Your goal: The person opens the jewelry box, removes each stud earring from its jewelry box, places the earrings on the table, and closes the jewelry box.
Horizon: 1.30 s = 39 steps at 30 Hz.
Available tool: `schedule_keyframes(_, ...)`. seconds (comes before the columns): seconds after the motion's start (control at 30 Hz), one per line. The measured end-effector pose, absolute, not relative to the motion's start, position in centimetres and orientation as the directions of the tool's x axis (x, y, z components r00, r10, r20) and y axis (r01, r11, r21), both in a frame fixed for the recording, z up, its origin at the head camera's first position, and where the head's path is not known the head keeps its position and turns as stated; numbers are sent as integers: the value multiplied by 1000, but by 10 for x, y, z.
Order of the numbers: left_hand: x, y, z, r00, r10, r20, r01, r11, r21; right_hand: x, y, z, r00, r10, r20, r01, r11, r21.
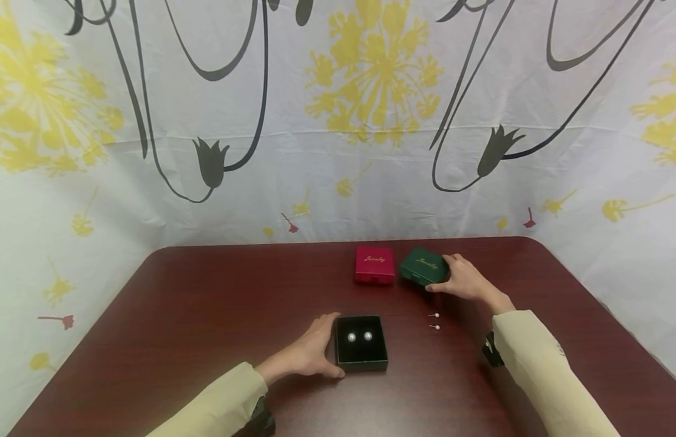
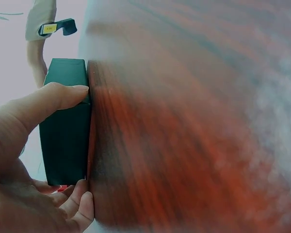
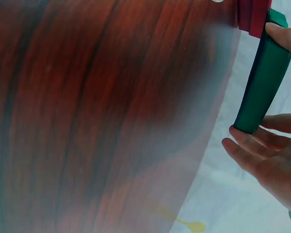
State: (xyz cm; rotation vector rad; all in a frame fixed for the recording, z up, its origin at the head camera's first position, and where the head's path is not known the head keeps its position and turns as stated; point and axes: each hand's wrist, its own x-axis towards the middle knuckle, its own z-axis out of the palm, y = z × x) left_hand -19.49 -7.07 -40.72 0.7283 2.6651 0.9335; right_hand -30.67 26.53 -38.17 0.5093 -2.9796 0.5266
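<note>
In the head view an uncovered dark green jewelry box [image 1: 362,366] stands on the table, with two pearl earrings [image 1: 368,335] set in its black insert. My left hand [image 1: 310,349] grips this box from its left side. The left wrist view shows the thumb across one green side [image 2: 65,145] and fingers at the far edge. Farther back, my right hand [image 1: 469,279] holds a green lid [image 1: 423,266] with gold lettering, pinched by opposite edges between thumb and fingers. The lid [image 3: 264,82] looks slightly tilted, off the table.
A red jewelry box [image 1: 374,266] sits closed just left of the green lid. Two loose pearl earrings [image 1: 437,315] lie on the brown table [image 1: 250,291] between the open box and the right forearm. A patterned white cloth [image 1: 338,200] hangs behind the table.
</note>
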Motion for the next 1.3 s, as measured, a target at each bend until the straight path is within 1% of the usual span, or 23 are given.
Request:
schedule_keyframes(0.17, -195, -71, -407, -851, 523, -44, 382, 676, 630, -312, 263, -388, -951, -288, 115, -310, 888, -340)
schedule_keyframes(0.37, -195, -70, -408, -852, 522, -29, 391, 673, 627, -316, 261, -395, -962, -264, 66, -270, 895, -356)
schedule_keyframes(0.63, -195, -70, -407, -853, 520, -38, 383, 674, 632, -319, 256, -397, -967, -249, 57, -253, 902, -351)
schedule_keyframes(0.87, -194, -70, -407, -854, 518, -36, 384, 676, 629, -319, 251, -399, -973, -230, 17, -221, 907, -359)
schedule_keyframes(1.3, -196, -70, -409, -854, 519, -39, 385, 680, 624, -319, 252, -404, -973, -231, 13, -219, 904, -366)
